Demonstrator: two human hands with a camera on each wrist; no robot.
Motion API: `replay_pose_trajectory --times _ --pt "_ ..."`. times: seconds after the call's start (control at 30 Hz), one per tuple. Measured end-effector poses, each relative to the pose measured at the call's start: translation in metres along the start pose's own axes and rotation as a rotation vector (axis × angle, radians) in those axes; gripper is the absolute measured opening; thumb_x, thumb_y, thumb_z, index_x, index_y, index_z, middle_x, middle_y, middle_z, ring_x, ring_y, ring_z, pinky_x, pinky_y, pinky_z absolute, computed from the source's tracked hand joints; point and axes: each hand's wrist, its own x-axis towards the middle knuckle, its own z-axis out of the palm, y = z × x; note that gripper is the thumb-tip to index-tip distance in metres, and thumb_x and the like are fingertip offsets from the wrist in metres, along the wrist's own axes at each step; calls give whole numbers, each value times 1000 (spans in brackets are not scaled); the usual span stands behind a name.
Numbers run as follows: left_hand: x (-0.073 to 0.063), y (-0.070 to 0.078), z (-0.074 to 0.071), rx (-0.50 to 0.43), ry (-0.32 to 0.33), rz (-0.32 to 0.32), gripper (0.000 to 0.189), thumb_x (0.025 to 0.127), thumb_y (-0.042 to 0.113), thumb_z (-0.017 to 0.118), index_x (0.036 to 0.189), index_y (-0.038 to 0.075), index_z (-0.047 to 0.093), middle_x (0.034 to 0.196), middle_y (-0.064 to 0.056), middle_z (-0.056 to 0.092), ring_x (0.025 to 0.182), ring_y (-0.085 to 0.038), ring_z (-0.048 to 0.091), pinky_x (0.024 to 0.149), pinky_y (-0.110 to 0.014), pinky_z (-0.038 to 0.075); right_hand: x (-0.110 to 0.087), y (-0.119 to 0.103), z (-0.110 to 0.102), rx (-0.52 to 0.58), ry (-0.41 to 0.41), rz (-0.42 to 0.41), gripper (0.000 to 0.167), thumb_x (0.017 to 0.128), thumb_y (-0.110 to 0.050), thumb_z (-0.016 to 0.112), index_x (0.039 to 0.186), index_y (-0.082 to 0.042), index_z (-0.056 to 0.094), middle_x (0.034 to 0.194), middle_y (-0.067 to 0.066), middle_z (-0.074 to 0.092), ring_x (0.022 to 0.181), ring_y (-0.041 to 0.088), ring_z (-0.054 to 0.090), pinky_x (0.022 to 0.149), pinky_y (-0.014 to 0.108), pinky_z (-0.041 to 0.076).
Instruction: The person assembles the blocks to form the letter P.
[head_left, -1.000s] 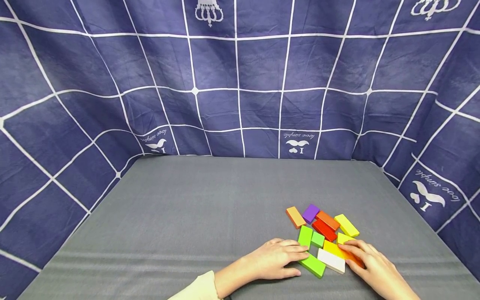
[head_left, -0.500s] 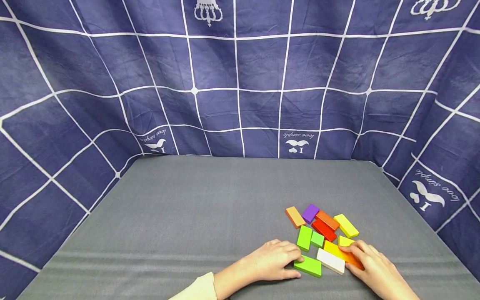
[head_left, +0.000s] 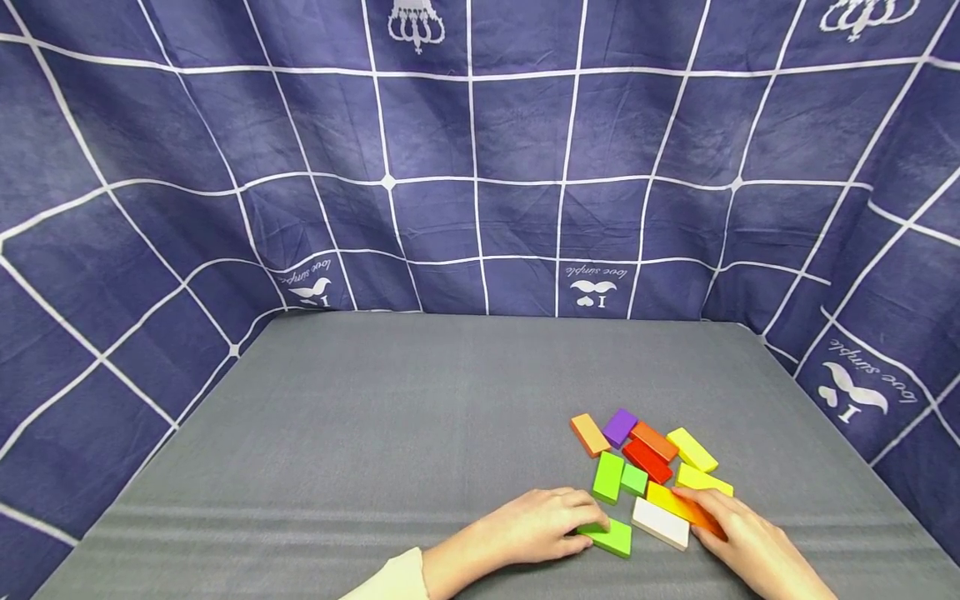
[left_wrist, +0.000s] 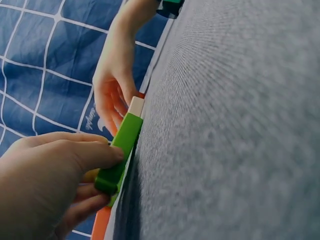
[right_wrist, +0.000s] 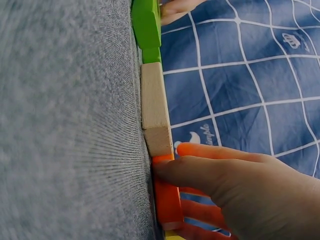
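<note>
My left hand [head_left: 546,527] pinches a green rectangular block [head_left: 615,538] by its left end, thumb on the near side. In the left wrist view that green block [left_wrist: 122,145] shows between thumb and fingers. My right hand [head_left: 753,537] grips an orange block [head_left: 671,502], and in the right wrist view the thumb lies on the near face of the orange block [right_wrist: 168,195]. Between the two hands lies a white block [head_left: 660,523], apart from the held green one. Another green block [head_left: 608,477] and a small light green block [head_left: 634,479] lie just beyond.
Further back lie a light orange block [head_left: 590,435], a purple block [head_left: 620,427], a dark orange block [head_left: 654,441] and a red block [head_left: 647,461]. Two yellow blocks [head_left: 692,450] lie at the right. A grey cloth [head_left: 375,417] covers the table, with a blue curtain [head_left: 517,217] behind.
My left hand has drawn the near green block leftward and slightly turned it, opening a gap to the white block and the other green one. More of the nearer yellow block shows beside my right hand.
</note>
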Motion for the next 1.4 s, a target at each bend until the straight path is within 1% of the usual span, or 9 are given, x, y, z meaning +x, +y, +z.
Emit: replay_pose_trajectory --times 0.17,0.37,0.53,0.63,0.77,0.93,1.13,1.27,1.4 --pt "-4 -3 -7 34 26 -3 23 89 28 57 112 31 59 110 13 57 103 1 54 83 -8 44 -2 1 0 -16 55 -43 41 73 -18 73 113 -20 63 112 5 61 97 26 59 65 51 51" --pt "-13 -13 -15 10 89 -60 22 88 26 58 108 31 61 107 12 57 99 0 55 78 -9 46 -3 5 -4 -14 60 -39 43 72 -17 73 113 -22 63 108 3 60 94 25 58 63 51 50" --pt "-26 -28 -24 -40 174 -159 21 85 23 60 106 27 64 105 8 58 94 -4 58 74 -15 48 -6 4 -6 -24 170 -67 43 69 -14 75 110 -20 64 106 2 61 91 27 59 63 52 50" --pt "-36 -38 -28 -58 211 -240 21 84 22 62 105 25 65 105 6 59 92 -7 59 73 -20 50 -7 0 -7 -23 242 -92 45 66 -14 77 109 -22 64 104 -1 61 89 27 59 63 50 50" --pt "-47 -50 -29 -67 252 -359 21 83 19 64 104 23 66 104 4 60 91 -10 60 73 -25 52 -8 -7 -9 -14 297 -110 48 64 -16 79 108 -26 64 101 -5 60 85 22 58 62 47 51" --pt "-55 -63 -24 -30 330 -489 21 80 16 66 100 20 67 100 2 60 84 -12 62 69 -27 52 -7 -22 -13 4 393 -174 52 62 -16 81 110 -29 63 101 -7 60 86 16 57 61 46 51" --pt "-60 -69 -18 66 415 -551 20 76 14 68 96 15 67 94 -1 59 70 -16 61 58 -29 49 -4 -47 -14 15 455 -220 55 62 -17 81 111 -32 62 100 -14 58 87 14 57 59 41 52" --pt "-62 -71 -16 103 409 -588 19 75 13 67 95 14 66 92 -2 57 66 -18 59 57 -31 48 0 -64 -13 -13 482 -312 57 60 -19 82 111 -33 62 101 -17 57 85 9 56 61 32 52" --pt "-61 -71 -12 118 360 -644 19 75 12 68 94 14 67 92 -3 58 70 -19 62 61 -33 50 5 -78 -11 -28 511 -405 62 55 -16 84 111 -31 63 100 -16 57 81 3 54 61 22 49"
